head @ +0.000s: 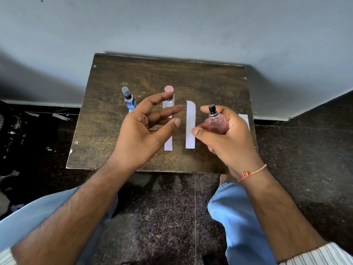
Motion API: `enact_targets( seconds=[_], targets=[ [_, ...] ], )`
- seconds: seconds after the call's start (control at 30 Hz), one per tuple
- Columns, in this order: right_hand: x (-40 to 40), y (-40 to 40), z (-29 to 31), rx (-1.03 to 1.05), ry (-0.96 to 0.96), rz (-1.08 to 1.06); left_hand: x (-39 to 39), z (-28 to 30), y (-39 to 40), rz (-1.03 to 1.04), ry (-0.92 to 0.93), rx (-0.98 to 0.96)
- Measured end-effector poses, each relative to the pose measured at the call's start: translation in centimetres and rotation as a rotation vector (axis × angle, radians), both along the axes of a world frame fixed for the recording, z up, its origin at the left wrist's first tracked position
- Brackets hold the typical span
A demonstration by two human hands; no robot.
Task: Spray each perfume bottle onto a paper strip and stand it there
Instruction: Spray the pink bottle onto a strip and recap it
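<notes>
Dark, scuffed wood grain covers the small square table, set on speckled stone floor. Right hand grips a rounded pink glass perfume bottle with a black sprayer, raised beside a bare white paper strip. Left hand hovers, fingers spread and holding nothing. Blue bottle and pink-capped bottle stand on other strips

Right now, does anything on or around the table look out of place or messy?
Yes. Loose paper scraps lie on the dark floor left of the wooden table, like offcuts. On the table, the paper strips lie straight, and both standing bottles are upright.
</notes>
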State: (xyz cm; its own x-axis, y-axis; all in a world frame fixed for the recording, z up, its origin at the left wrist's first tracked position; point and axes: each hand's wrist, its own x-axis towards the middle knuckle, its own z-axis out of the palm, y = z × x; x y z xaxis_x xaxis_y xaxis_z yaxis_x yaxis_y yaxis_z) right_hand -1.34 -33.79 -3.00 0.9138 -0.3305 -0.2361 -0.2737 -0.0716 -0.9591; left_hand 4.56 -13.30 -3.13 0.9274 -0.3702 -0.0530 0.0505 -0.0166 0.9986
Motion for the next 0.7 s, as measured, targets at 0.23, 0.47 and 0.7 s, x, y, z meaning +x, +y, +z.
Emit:
enact_targets(
  seconds=[0.23, 0.47, 0.7],
  targets=[
    [0.6, -3.2, -1.0, -0.440, 0.163, -0.030, 0.8, -0.1, 2.0, 0.050, -0.050, 0.035],
    [1.0, -3.6, -0.8, -0.559, 0.256, -0.012, 1.3, -0.6, 3.8, 0.021, -0.191, 0.224],
    [1.1, -3.8, -1.2, -0.552, 0.329, -0.041, 1.6, -0.5, 5.2, -0.095, -0.277, 0.526]
  ],
)
